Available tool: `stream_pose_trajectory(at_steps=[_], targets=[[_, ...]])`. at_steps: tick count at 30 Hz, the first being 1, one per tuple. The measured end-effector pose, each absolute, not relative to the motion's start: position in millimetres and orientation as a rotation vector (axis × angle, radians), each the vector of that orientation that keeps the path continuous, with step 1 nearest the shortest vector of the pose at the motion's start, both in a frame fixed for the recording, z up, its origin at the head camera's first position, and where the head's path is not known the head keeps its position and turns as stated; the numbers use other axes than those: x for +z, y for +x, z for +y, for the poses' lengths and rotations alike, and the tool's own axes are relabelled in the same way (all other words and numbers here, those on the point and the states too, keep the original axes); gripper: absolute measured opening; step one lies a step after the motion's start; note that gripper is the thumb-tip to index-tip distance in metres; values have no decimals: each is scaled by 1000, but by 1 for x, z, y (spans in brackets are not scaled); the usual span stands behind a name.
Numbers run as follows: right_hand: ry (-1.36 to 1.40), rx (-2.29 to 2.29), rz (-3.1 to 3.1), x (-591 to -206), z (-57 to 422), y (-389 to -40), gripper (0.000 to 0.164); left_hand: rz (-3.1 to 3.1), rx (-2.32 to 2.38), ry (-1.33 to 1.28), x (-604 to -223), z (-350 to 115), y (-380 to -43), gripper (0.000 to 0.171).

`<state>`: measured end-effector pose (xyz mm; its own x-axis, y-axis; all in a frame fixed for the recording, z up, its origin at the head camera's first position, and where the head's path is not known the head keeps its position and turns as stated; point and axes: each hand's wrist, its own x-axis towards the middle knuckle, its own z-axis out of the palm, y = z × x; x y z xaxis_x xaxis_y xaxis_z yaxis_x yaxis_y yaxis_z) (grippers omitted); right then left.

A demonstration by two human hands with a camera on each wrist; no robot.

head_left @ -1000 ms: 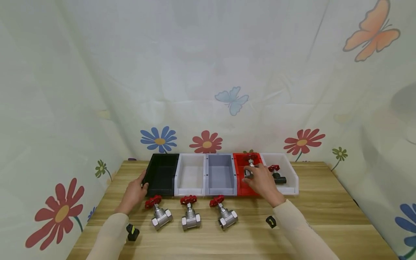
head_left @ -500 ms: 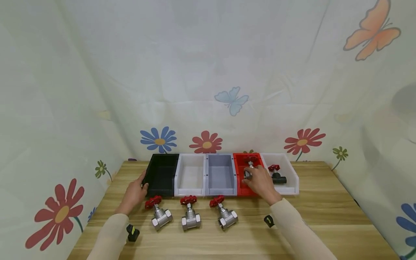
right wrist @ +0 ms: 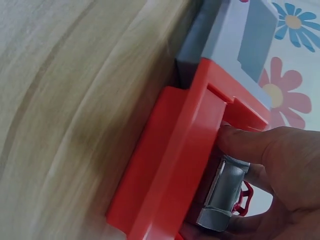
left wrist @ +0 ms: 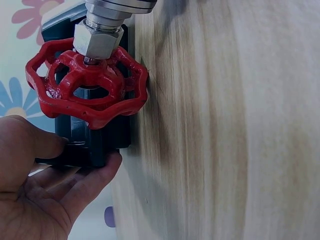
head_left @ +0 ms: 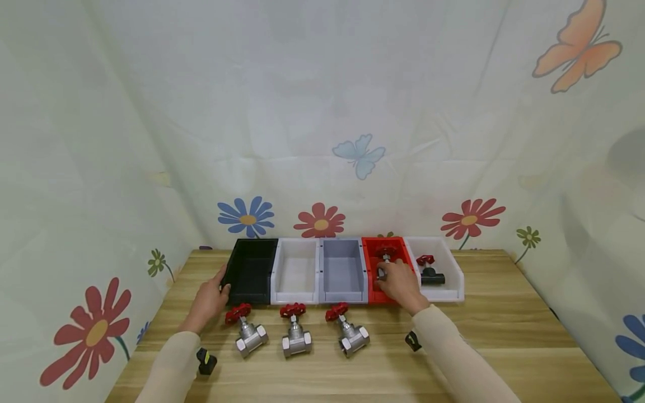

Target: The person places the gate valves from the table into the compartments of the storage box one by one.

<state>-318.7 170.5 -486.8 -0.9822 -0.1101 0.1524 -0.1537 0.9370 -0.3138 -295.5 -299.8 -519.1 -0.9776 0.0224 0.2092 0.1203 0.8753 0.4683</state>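
Observation:
My right hand (head_left: 403,285) reaches into the red bin (head_left: 374,294) and grips a steel valve (right wrist: 225,192) with a red handwheel. In the right wrist view the thumb lies on one end of the valve body and the fingers on the other, low behind the bin's front lip. On the far left, my left hand (head_left: 209,299) holds the side wall of the black bin (head_left: 249,268), thumb on one face and fingers on the other. Close by the left hand, another valve (left wrist: 92,102) with a red handwheel stands in front of that bin.
Between the black and red bins are a white bin (head_left: 295,271) and a grey bin (head_left: 344,268). At the right end, a white bin (head_left: 456,280) holds a black valve (head_left: 432,277). Two more steel valves, a middle one (head_left: 296,338) and a right one (head_left: 353,336), lie on the wooden table (head_left: 282,380).
My right hand has lowered the valve deeper into the red bin, its handwheel sinking below the back rim. The left hand has stayed on the black bin.

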Motion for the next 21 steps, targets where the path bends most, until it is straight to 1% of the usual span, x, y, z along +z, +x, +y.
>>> stream_pose_trajectory(at_steps=[9, 21], targets=[[187, 501, -2983, -496, 169, -324, 40, -2842, -728, -120, -520, -300, -296, 58], [142, 523, -3048, -503, 168, -331, 42, -2831, -729, -128, -518, -300, -295, 58]])
